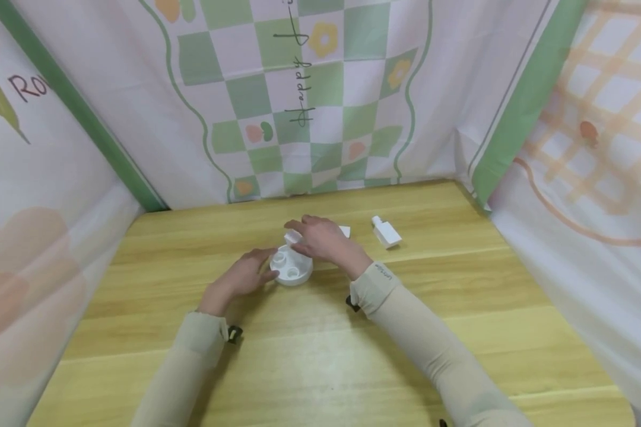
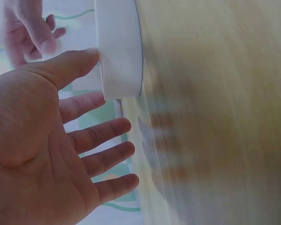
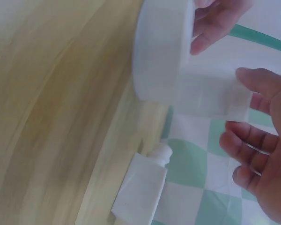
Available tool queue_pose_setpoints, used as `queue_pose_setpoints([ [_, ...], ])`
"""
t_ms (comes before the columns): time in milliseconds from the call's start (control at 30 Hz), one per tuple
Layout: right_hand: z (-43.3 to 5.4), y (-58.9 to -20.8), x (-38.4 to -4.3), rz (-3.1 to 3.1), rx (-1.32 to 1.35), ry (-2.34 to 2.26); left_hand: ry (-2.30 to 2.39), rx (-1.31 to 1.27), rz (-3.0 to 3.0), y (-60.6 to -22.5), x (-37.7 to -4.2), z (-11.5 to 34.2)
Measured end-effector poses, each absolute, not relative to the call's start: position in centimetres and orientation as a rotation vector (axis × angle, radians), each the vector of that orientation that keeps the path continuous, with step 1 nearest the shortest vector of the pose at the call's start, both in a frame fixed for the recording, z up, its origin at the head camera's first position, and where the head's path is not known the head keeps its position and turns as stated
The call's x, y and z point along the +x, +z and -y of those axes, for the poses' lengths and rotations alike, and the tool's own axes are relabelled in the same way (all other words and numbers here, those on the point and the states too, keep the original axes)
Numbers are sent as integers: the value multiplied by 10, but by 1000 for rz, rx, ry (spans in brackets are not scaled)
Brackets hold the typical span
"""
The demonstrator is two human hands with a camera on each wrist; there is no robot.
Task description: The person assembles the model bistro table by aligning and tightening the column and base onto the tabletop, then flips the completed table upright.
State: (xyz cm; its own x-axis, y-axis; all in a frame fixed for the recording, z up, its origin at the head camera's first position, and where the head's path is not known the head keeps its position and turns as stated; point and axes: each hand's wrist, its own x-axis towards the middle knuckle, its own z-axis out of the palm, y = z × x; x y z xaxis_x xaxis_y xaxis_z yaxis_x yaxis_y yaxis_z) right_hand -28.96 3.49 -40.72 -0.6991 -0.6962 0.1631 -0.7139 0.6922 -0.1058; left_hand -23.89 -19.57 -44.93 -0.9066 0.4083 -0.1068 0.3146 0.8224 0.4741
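A round white holder (image 1: pixel 297 279) with circular wells in its top stands on the wooden table (image 1: pixel 320 367). At its left side, my left hand (image 1: pixel 244 272) touches the rim with thumb and index finger, while the other fingers stay straight and spread in the left wrist view. Over the holder's back, my right hand (image 1: pixel 323 237) pinches a white rectangular piece (image 3: pixel 213 91) between thumb and fingers. That piece stands up from the holder's edge, and the fingers hide part of it in the head view.
A white square-sided bottle (image 1: pixel 387 233) with a round neck lies to the right of the hands. Another white object (image 1: pixel 345 231) shows partly behind the right hand. Printed fabric (image 1: pixel 320 89) hangs along the table's back and sides.
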Motion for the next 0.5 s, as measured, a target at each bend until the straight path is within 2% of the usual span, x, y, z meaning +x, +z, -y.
queue_pose_setpoints([
  [167, -36, -409, -292, 2898, 1071, 197, 652, 541, -2795, -450, -238, 195],
  [367, -37, -407, -295, 3006, 829, 285, 643, 519, -2804, -447, -236, 195],
  [500, -38, -406, -295, 3013, 833, 334, 632, 512, -2803, -445, -236, 194],
])
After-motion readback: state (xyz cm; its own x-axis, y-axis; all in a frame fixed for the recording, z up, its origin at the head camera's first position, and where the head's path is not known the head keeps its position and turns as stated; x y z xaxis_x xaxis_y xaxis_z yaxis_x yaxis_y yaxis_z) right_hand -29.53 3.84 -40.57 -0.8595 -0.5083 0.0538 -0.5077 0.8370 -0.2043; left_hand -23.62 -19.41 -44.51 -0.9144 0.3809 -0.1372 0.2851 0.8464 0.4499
